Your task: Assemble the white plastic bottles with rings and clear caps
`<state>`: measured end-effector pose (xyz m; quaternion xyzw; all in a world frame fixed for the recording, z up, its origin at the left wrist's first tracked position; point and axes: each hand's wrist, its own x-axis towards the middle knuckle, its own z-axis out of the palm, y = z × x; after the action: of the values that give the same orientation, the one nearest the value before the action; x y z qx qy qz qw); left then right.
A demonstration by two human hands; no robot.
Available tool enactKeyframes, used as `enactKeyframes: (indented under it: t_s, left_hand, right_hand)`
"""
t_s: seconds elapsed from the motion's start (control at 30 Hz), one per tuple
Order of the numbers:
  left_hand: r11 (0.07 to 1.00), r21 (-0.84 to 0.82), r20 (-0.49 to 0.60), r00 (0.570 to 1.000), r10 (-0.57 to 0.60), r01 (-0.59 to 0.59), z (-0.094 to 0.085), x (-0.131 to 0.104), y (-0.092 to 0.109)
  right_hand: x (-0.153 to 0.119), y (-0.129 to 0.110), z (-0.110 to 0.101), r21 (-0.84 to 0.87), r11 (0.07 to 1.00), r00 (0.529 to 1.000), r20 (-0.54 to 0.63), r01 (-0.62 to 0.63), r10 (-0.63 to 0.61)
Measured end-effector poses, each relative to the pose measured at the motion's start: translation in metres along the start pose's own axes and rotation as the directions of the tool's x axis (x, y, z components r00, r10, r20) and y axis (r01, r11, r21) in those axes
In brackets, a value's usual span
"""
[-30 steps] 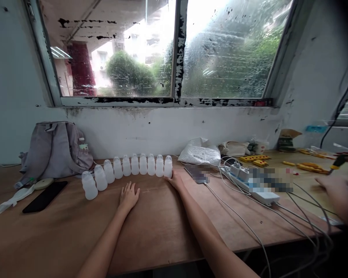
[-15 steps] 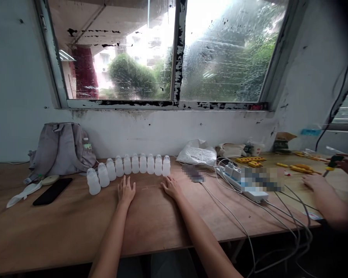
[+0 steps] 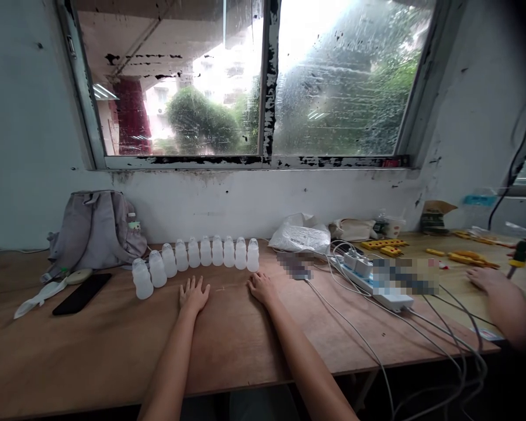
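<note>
My left hand lies palm down on the wooden table, its fingers spread and holding nothing. To its right, my right hand also rests flat on the wood, fingers stretched out and empty. Just beyond both hands, several frosted white bottles stand upright in a curved row. The row's left end bends toward me, where the nearest bottle stands. The rightmost bottle is close to my right fingertips; a small gap seems to part them.
On the left are a black phone, a white strip and a grey backpack. To the right lie a plastic bag, a white power strip and trailing cables. A co-worker's hand is near a screwdriver.
The view has shifted slightly. My left hand has drawn back a little from the bottles, and my right hand has stayed nearly in place. The bottles stand as before.
</note>
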<state>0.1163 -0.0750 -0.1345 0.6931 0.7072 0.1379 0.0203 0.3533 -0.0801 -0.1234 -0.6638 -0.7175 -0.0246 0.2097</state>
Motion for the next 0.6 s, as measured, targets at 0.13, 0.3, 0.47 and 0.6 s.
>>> enactKeyframes:
  t_s: [0.13,0.3,0.47,0.6]
  left_hand:
    - [1.0,-0.01,0.011,1.0,0.002,-0.002,-0.001,0.0,0.0]
    - [0.999,-0.046,0.014,1.0,0.006,-0.005,-0.001,0.0,-0.001]
    - [0.991,-0.129,-0.08,0.996,0.025,-0.035,-0.006,-0.004,0.003]
    - [0.97,-0.214,-0.26,0.964,0.057,-0.115,-0.033,-0.018,-0.013]
  right_hand:
    - [0.0,0.0,0.0,-0.002,1.0,1.0,-0.01,0.001,-0.001]
    - [0.001,0.0,0.0,0.011,1.0,1.0,-0.017,-0.007,0.008]
    - [0.001,-0.001,0.001,0.039,0.999,0.999,-0.031,-0.009,0.01]
    - [0.001,0.002,0.0,0.089,0.996,0.998,-0.063,0.007,-0.002]
